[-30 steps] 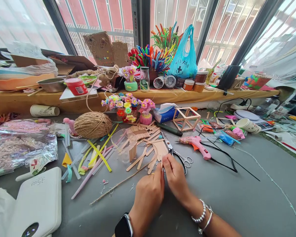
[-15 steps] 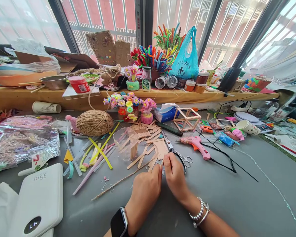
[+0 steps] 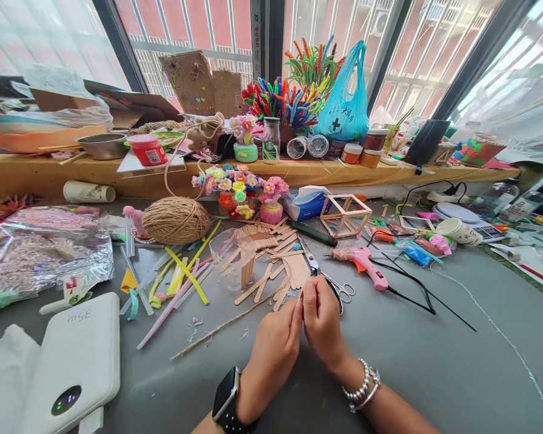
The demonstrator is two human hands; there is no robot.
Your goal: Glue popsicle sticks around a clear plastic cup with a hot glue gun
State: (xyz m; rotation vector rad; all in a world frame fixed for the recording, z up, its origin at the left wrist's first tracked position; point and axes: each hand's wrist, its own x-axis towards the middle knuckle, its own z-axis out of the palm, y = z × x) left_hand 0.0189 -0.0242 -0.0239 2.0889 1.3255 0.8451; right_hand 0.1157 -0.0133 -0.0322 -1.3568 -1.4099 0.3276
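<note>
My left hand (image 3: 278,340) and my right hand (image 3: 322,316) meet over the grey table, fingertips pinched together. A thin bit of something between them is mostly hidden by the fingers, and I cannot make out what it is. Just beyond the fingers lie loose wooden craft sticks (image 3: 295,268) in a pile. Large scissors (image 3: 311,260) reach out from behind my right hand, with smaller scissors (image 3: 345,292) to their right. A length of twine (image 3: 224,327) stretches across the table left of my hands. The pink glue gun (image 3: 364,264) rests farther right.
A ball of twine (image 3: 176,221), a clear plastic cup (image 3: 233,262) and coloured strips (image 3: 187,274) lie at left. A white power bank (image 3: 84,352) is at front left. A wooden stick frame (image 3: 346,215) stands behind the scissors. Crafts and jars line the ledge (image 3: 253,175).
The camera view has shifted slightly, moving the table things a little right in the picture. My hands stay pinched together, with the left wrist turned a bit.
</note>
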